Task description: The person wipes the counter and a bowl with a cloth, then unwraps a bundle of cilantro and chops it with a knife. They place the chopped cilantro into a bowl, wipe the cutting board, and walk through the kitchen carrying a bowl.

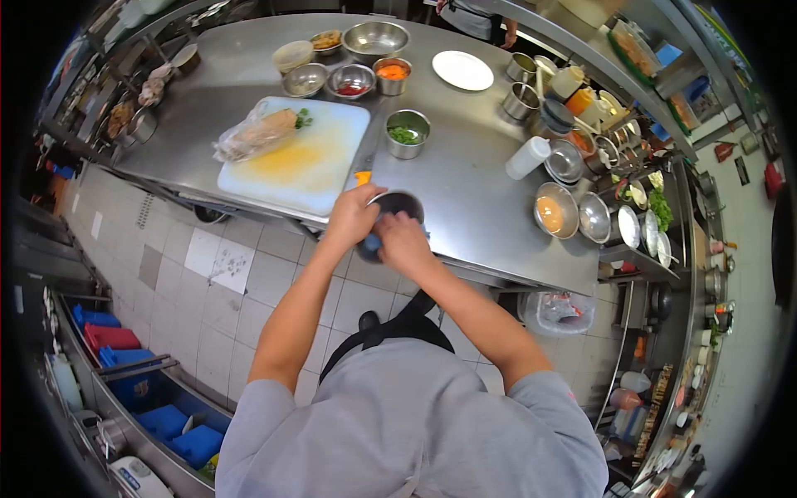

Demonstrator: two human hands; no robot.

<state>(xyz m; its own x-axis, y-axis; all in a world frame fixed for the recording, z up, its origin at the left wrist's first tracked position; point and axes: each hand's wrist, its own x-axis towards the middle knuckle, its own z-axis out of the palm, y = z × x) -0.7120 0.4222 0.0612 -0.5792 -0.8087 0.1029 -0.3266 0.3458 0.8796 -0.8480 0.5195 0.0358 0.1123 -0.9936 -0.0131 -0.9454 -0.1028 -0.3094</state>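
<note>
My left hand (352, 214) and my right hand (402, 241) meet at a small steel bowl (398, 202) near the front edge of the steel counter (465, 178). Both hands grip the bowl; a blue object (371, 243) shows beneath the fingers, what it is I cannot tell. An orange knife handle (363, 176) lies just beyond my left hand. Further back lies a white cutting board (299, 158) with an orange stain and a plastic-wrapped piece of food (256, 134). A steel bowl of chopped greens (407, 133) stands right of the board.
Several steel bowls (353, 80) with sauces stand at the back, plus a white plate (462, 70) and a white squeeze bottle (527, 157). Pans and containers (581, 212) crowd the right side. Blue and red crates (112, 336) sit low on the left. Another person (477, 17) stands at the far side.
</note>
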